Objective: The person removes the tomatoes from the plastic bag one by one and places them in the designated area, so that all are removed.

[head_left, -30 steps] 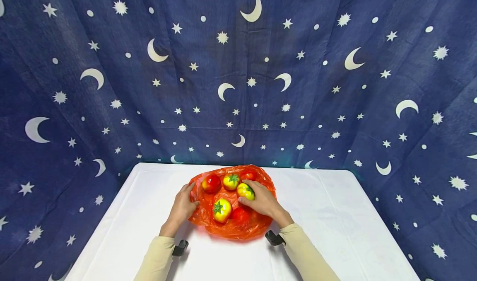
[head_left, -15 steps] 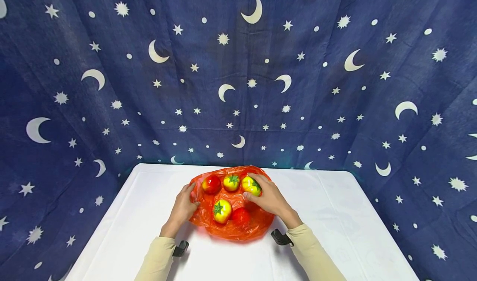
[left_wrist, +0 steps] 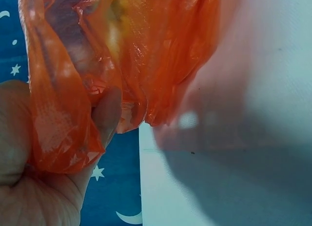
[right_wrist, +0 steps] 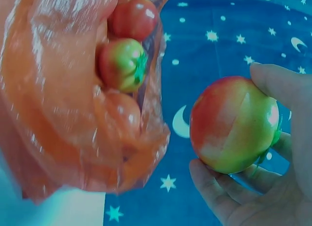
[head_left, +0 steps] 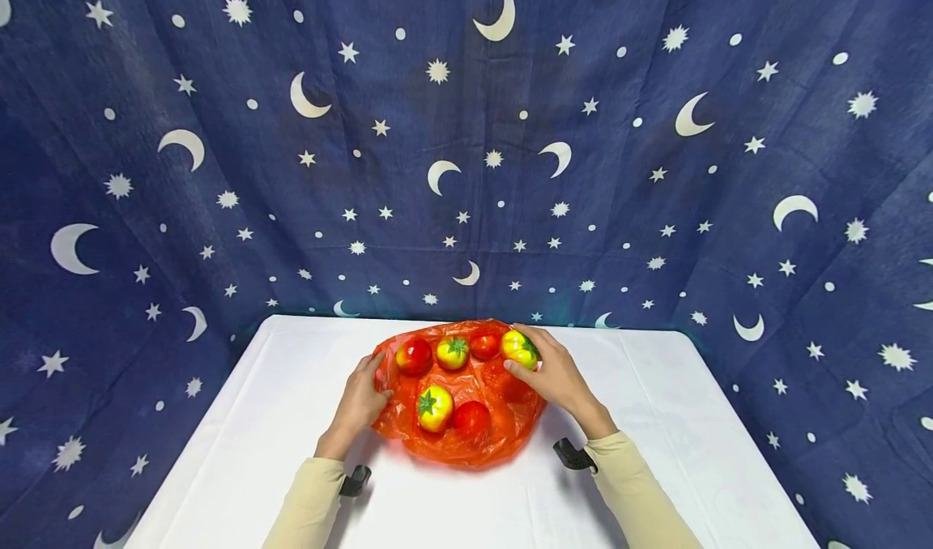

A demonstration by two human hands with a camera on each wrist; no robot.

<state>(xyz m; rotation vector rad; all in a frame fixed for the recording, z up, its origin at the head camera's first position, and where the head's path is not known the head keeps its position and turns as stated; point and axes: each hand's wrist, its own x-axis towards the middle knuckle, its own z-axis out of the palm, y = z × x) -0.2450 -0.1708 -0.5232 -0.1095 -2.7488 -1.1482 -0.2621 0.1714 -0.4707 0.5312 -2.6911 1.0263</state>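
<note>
A crinkled orange-red plastic bag lies with its mouth wide, and several tomatoes sit in it. Among them are a yellow one with a green star-shaped top near the front and a red one at the back left. My left hand grips the bag's left edge; the left wrist view has the film between thumb and fingers. With my right hand I hold a yellow-and-red tomato between thumb and fingers, over the bag's right rim. In the right wrist view it is apart from the bag.
The bag rests on a table with a white cloth. Behind and at both sides hangs a dark blue curtain with moons and stars. A black band is on each wrist.
My right hand has moved rightward with the tomato, from inside the bag to its right rim. A red tomato at the back has come into full view. The left hand stays put.
</note>
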